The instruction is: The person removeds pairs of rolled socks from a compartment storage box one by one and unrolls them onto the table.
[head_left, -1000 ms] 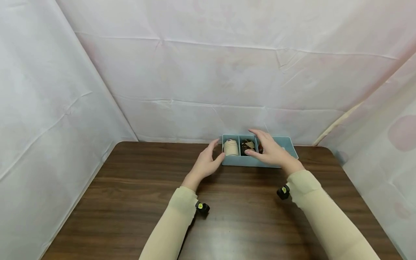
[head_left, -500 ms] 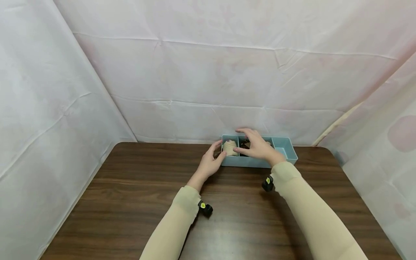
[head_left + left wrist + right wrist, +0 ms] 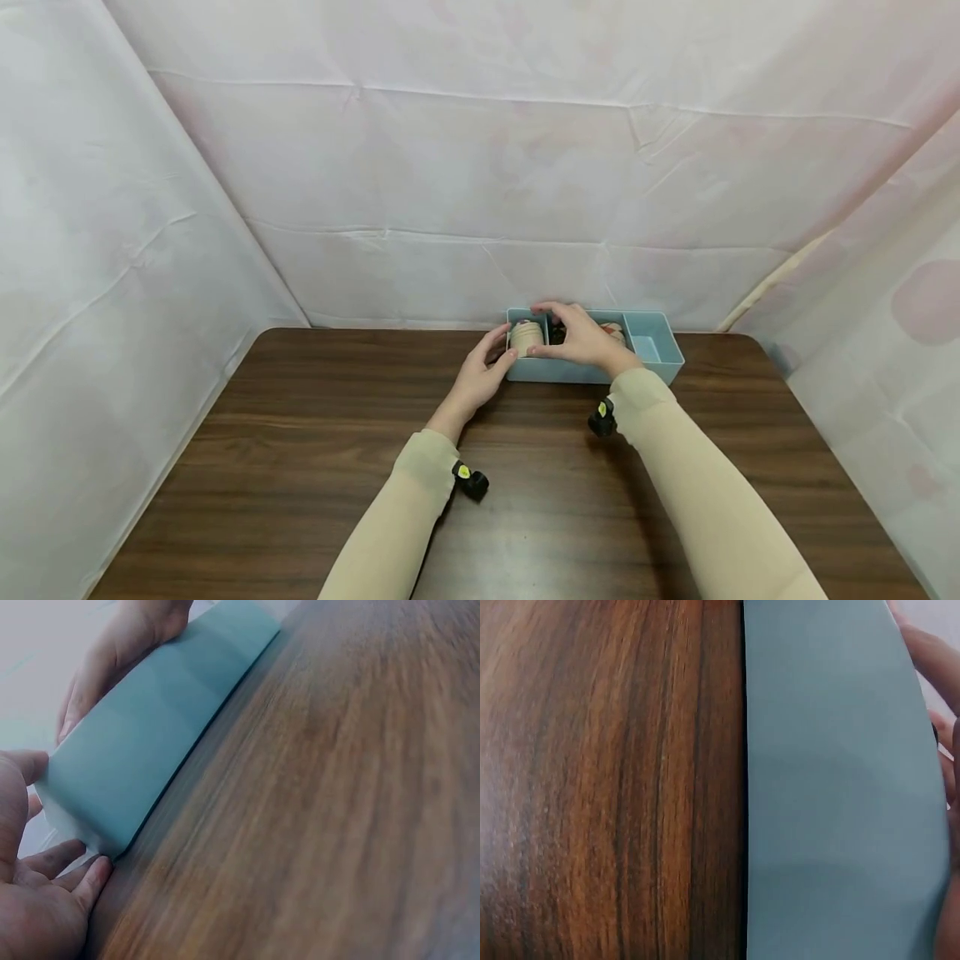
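Both hands stood with thumb and fingers apart at the blue divided box. Left thumb and fingertips touched its left end, the left hand curving loosely about the corner; the right hand arched over the compartments, its fingers at the far rim, and whether it touched anything inside could not be told.

Set at the far edge of the brown table, the box held a ridged beige item in its leftmost compartment, its far end blurred. Next to it, a dark item was mostly covered by the right hand, and a patterned piece showed only partly beyond. From the right wrist, the front wall hid nearly everything inside. Yellow marks on the wrist cameras were too small to read.
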Demonstrator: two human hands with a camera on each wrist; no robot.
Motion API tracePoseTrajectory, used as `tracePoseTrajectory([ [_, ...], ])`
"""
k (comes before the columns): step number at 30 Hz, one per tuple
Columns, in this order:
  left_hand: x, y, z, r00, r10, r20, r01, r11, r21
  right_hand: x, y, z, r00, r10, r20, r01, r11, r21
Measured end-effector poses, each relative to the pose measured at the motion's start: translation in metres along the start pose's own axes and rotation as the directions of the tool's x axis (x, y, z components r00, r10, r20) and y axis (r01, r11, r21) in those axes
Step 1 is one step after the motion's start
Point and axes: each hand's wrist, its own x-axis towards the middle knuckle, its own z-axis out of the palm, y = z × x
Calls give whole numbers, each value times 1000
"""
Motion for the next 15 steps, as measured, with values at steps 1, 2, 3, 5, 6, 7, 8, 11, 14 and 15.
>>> tracePoseTrajectory([
  [1, 0, 0, 0, 1000, -2, 2, 2, 1000, 1, 1, 0, 0, 1000, 2, 7, -3, 1000, 5],
  [2, -1, 1, -1, 1000, -5, 2, 5, 1000, 5, 2, -1, 0, 1000, 7, 13, -7, 1000, 10],
  [3, -1, 0, -1, 1000, -4, -1, 4, 1000, 4, 2, -2, 0, 1000, 12, 21, -13, 1000, 15],
  [5, -1, 0, -1, 1000, -8, -4, 8, 1000, 7, 4, -4, 0, 999, 32, 41, -34, 999, 29],
  [6, -1, 0, -1, 1000, -10, -8, 10, 1000, 9, 5, -5, -1, 998, 38, 55, -40, 999, 35],
  [7, -1, 0, -2, 1000, -13, -11, 13, 1000, 8, 6, -7, -2, 996, 42, 74, -44, 998, 34],
  [8, -1, 0, -2, 1000, -12, -15, 13, 1000, 7, 8, -9, -3, 994, 45, 96, -48, 998, 33],
  [11, -2, -1, -2, 1000, -20, -22, 20, 1000, 3, 12, -14, -6, 985, 57, 165, -61, 998, 18],
  [14, -4, -2, -1, 999, -20, -26, 20, 1000, 3, 16, -17, -7, 974, 71, 214, -71, 997, -8],
  [15, -5, -2, 0, 999, -23, -26, 23, 1000, 6, 17, -17, -6, 972, 75, 221, -73, 997, -18],
])
